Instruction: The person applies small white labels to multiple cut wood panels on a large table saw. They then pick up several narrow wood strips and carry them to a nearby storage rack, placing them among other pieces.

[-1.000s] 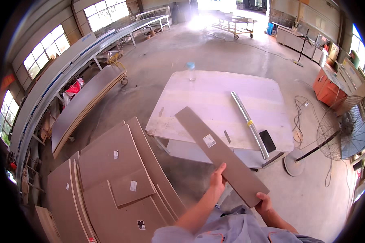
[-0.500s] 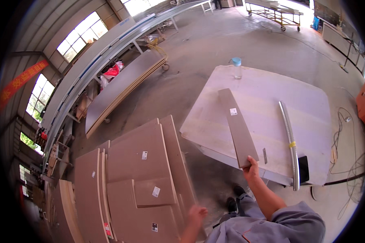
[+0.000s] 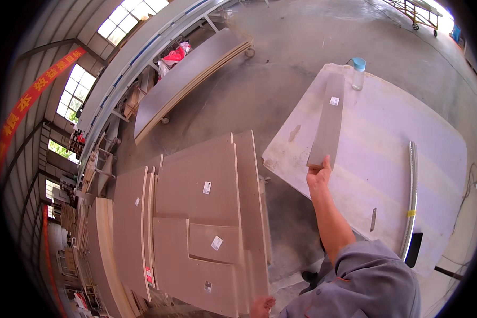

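Observation:
My right hand (image 3: 319,174) grips the near end of a long narrow grey-brown board (image 3: 328,124), thumb on top and fingers underneath. The board carries a white label near its far end and points away from me over the left part of a pale table (image 3: 381,148). Whether its far end rests on the tabletop I cannot tell. My left hand (image 3: 263,306) hangs low at the bottom edge, beside the stacked brown panels (image 3: 196,185). Its fingers are loosely apart and hold nothing visible.
On the table are a clear bottle with a blue lid (image 3: 358,74), a long metal strip with yellow tape (image 3: 411,196), a small flat metal piece (image 3: 373,219) and a dark flat object (image 3: 414,250). Farther left, large boards lie on a wheeled cart (image 3: 188,79) beside a long conveyor (image 3: 143,55).
My view has turned and shifted. My right hand has swung the narrow board so that its far end points more to the right, near the bottle. My left hand has dropped lower.

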Available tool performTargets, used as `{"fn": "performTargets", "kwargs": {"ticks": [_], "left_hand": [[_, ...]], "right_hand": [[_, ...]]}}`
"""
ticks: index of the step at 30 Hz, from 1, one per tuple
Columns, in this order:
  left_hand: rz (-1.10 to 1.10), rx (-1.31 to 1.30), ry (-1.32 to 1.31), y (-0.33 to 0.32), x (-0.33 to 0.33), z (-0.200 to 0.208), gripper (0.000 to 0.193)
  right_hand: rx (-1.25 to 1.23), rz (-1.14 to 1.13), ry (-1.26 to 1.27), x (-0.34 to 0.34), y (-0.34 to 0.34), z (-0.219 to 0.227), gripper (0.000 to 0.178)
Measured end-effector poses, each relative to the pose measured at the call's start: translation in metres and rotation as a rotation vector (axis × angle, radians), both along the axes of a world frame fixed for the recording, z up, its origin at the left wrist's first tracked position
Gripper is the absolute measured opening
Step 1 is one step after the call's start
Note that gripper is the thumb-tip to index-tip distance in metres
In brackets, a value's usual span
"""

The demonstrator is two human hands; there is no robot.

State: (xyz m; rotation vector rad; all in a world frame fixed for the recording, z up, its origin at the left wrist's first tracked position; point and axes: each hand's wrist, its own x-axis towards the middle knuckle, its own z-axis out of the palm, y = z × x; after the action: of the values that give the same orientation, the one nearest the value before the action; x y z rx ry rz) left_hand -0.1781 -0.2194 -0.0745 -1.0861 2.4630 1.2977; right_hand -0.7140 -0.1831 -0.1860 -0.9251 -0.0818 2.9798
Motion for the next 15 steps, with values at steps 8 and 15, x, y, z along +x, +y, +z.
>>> {"fn": "performTargets", "kwargs": {"ticks": [8,15], "left_hand": [[0.743,0.476,0.171,0.008,0.048,-0.035,0.024],[0.738,0.58,0.392,0.037,0.133,-0.043,0.015]], "right_hand": [[0.412,1.081,-0.055,0.182,0.034,-0.046,0.023],[0.823,1.453,0.296,0.363,0.025,0.033,0.021]]}}
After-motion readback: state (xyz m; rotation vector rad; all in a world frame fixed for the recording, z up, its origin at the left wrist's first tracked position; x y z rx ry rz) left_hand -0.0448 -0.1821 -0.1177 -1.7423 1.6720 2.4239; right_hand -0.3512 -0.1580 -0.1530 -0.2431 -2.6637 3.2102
